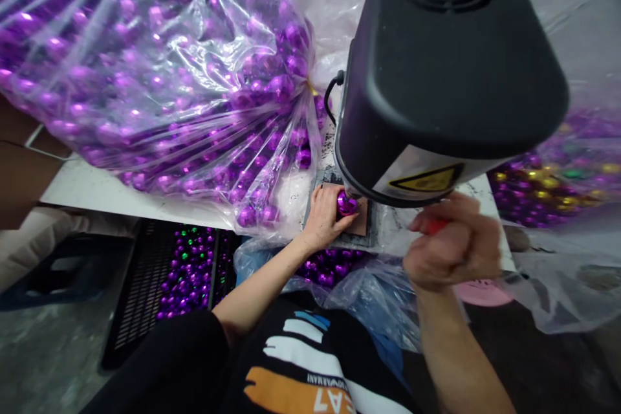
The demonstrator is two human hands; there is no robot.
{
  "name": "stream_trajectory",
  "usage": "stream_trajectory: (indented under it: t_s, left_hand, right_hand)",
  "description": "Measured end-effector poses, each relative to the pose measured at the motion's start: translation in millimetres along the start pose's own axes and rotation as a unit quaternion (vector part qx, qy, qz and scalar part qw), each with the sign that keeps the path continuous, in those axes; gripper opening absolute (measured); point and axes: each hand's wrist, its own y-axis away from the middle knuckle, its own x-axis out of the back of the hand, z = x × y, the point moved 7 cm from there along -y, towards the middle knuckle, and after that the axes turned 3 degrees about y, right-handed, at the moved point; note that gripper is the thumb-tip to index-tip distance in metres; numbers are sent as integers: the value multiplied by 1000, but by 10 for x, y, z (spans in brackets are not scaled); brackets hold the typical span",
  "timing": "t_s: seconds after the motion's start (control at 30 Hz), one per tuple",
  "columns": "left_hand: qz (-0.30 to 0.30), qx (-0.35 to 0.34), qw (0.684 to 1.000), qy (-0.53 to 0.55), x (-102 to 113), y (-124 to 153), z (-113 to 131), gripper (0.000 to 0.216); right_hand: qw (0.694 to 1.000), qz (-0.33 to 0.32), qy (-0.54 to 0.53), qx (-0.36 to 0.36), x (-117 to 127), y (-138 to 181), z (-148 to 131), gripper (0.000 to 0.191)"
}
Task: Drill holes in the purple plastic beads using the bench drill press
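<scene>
My left hand pinches a shiny purple ball between thumb and fingers, over a brown plate on the machine's base. Above and to the right looms the black machine head, with a vent on top and a yellow warning label on its front; it hides what lies directly beneath. My right hand is closed in front of the head around a red handle, of which only a small part shows between the fingers. Slight motion blurs that hand.
A large clear bag of purple balls covers the table's left side. More purple balls lie in plastic on my lap. A black crate holds purple and green balls at lower left. Another bag holds purple, gold and green ones at right.
</scene>
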Motion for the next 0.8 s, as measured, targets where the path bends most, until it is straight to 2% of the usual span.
stream_trajectory:
  t_s: [0.07,0.2,0.3,0.43,0.5,0.53,0.6,0.67,0.7,0.73,0.8]
  left_hand:
    - [7,-1,1000,5,27,-16,-3,48]
    - [28,-17,998,52,209,106,67,50]
    - [9,-44,998,43,323,419,185,58]
    - [-63,-88,992,-58,307,926,301,72]
    - [-63,-112,988,-82,369,1109,291,84]
    - [-36,-118,988,-92,457,1167,253,88]
    - [82,-91,984,-126,751,1224,91,87]
    - [236,-3,959,-158,1101,1243,-176,83]
    - [292,55,943,-151,1225,1234,-330,84]
    - [331,112,929,-123,1301,1208,-483,84]
    - [368,193,909,-28,1303,1089,-722,82]
  right_hand:
    - [999,25,8,-39,55,-187,-69,33]
    - [995,15,33,-93,51,-443,-162,50]
    - [994,-13,4,-112,11,-470,-166,50]
    - [992,-11,-24,-123,9,-441,-150,48]
    - [991,-10,-12,-130,21,-439,-141,49]
    - [991,-14,-7,-134,25,-440,-136,49]
    - [989,-29,3,-144,27,-440,-122,48]
    - [988,-40,8,-150,23,-436,-114,47]
    - [988,-38,8,-151,21,-433,-114,48]
    - [988,-31,7,-149,21,-431,-119,49]
    - [989,-13,3,-144,12,-427,-134,50]
